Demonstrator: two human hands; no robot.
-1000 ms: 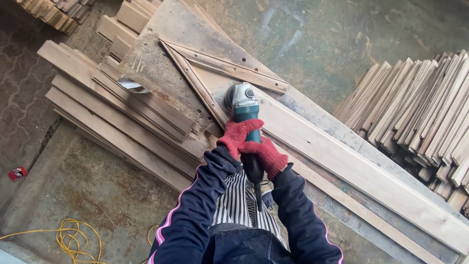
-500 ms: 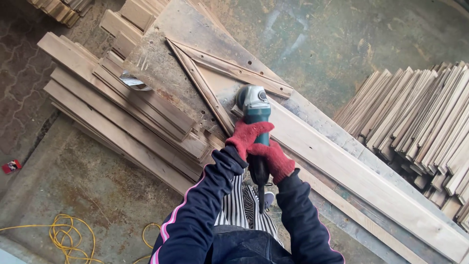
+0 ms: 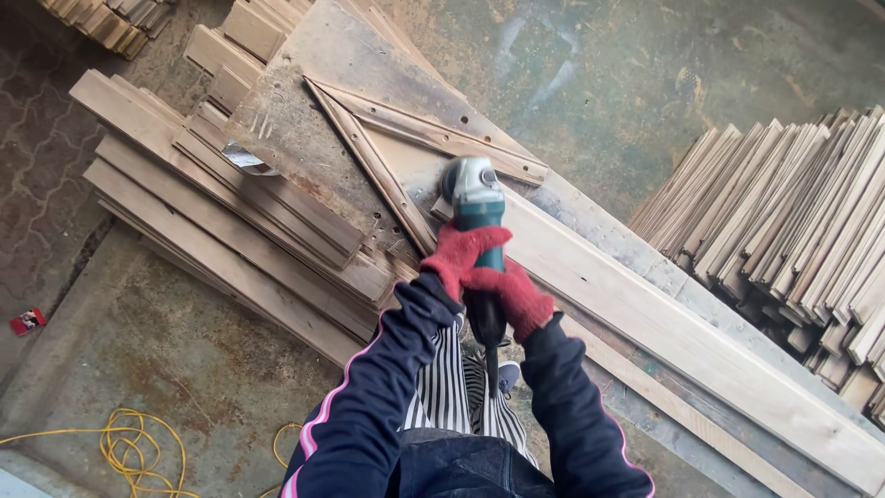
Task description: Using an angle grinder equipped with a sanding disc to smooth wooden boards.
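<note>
A teal and silver angle grinder (image 3: pixel 472 198) rests its head on the near end of a long pale wooden plank (image 3: pixel 673 337). My left hand (image 3: pixel 461 254), in a red knit glove, wraps the teal body. My right hand (image 3: pixel 519 297), gloved the same, grips the dark rear handle just behind it. The plank lies on a worn wooden work surface (image 3: pixel 313 111) with two thin wooden strips (image 3: pixel 433 134) fixed in a V shape; the grinder's head sits near the point of that V. Its black cord hangs down between my arms.
A stack of long boards (image 3: pixel 230 231) lies to the left of the work surface. A large pile of short wooden slats (image 3: pixel 802 221) stands at the right. A yellow cable (image 3: pixel 129 443) coils on the concrete floor at lower left, near a small red object (image 3: pixel 28 321).
The grinder and both hands have shifted slightly to the right along the plank's end; the view itself wobbles a little. Both hands keep their hold.
</note>
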